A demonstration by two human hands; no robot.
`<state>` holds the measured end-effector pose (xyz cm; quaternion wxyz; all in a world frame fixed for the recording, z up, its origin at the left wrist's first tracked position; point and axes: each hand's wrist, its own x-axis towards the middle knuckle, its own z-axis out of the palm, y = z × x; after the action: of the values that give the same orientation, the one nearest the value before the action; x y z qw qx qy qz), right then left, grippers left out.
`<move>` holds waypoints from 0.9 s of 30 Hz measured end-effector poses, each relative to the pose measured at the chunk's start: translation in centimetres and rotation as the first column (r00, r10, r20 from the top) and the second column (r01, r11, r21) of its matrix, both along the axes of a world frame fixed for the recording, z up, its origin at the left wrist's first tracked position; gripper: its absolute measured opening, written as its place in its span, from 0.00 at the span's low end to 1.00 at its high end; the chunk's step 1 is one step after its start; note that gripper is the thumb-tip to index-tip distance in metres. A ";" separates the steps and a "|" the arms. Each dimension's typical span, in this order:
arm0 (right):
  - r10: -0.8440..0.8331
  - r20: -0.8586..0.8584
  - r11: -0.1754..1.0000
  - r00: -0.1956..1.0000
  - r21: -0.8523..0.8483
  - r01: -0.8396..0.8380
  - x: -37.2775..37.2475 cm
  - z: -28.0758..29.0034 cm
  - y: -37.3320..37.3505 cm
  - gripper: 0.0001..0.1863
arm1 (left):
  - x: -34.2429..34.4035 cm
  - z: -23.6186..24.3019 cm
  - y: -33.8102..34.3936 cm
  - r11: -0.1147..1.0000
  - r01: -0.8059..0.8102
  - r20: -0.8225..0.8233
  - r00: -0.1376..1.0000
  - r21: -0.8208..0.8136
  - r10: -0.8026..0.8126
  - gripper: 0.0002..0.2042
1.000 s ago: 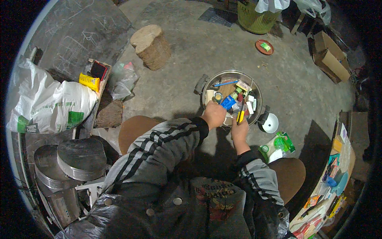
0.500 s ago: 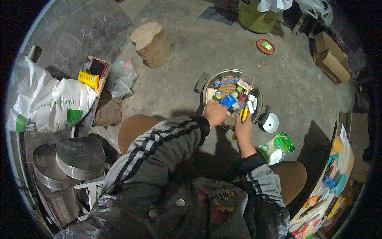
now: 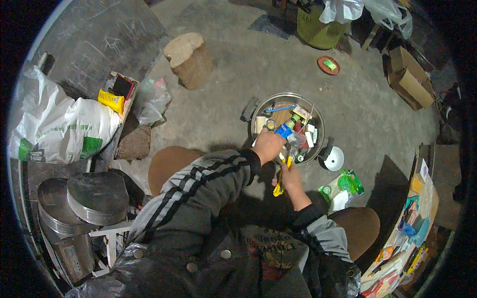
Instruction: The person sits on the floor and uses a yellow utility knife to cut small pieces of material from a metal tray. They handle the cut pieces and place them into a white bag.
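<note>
A round metal bowl (image 3: 318, 119) full of several small tools and parts stands on the concrete floor in front of me. My left hand (image 3: 267, 145) is closed at the bowl's near rim, beside a blue item (image 3: 283, 131); what it grips is hidden. My right hand (image 3: 290, 177) is just below the bowl and holds pliers with yellow handles (image 3: 279, 186), handles pointing down toward me.
A wooden stump (image 3: 189, 59) stands up left. White sack (image 3: 54, 129) and metal pots (image 3: 84, 198) lie at left. A white cup (image 3: 334, 159) and green packets (image 3: 348, 183) sit right of the bowl. Cardboard boxes (image 3: 407, 79) far right, green basket (image 3: 320, 22) at top.
My right hand has drawn back out of the bowl toward me with the yellow-handled pliers. My left hand stays at the bowl's near rim.
</note>
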<state>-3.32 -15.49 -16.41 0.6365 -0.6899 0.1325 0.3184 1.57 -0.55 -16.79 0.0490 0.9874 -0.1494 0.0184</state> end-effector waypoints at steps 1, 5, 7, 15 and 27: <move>0.057 0.147 0.987 0.988 -0.160 -0.033 0.0 -0.4 0.0 0.13 | 0.1 -0.3 -0.1 0.999 0.024 -0.011 1.000 -0.024 -0.024 0.04; 0.196 0.299 0.956 0.934 -0.269 -0.115 -0.3 -2.2 -0.3 0.16 | 0.2 -0.8 -0.6 0.999 0.017 -0.088 0.996 -0.030 -0.020 0.05; 0.277 0.377 0.891 0.884 -0.446 -0.089 -0.1 -3.4 0.1 0.15 | 0.2 -0.8 -1.0 0.998 -0.048 -0.050 0.998 0.028 0.049 0.05; 0.276 0.217 0.897 0.936 -0.407 -0.171 0.7 -5.3 -0.2 0.16 | -0.2 -0.4 -0.9 0.999 0.009 0.010 1.000 0.034 -0.009 0.04; 0.409 0.312 0.817 0.858 -0.543 -0.192 1.3 -3.8 0.3 0.18 | -0.5 -0.1 -1.1 0.998 0.006 -0.010 1.000 0.063 -0.005 0.05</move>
<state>-2.07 -15.17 -20.21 0.3921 -0.8926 -0.0423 0.2186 1.06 -1.64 -16.91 0.0188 0.9881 -0.1524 0.0088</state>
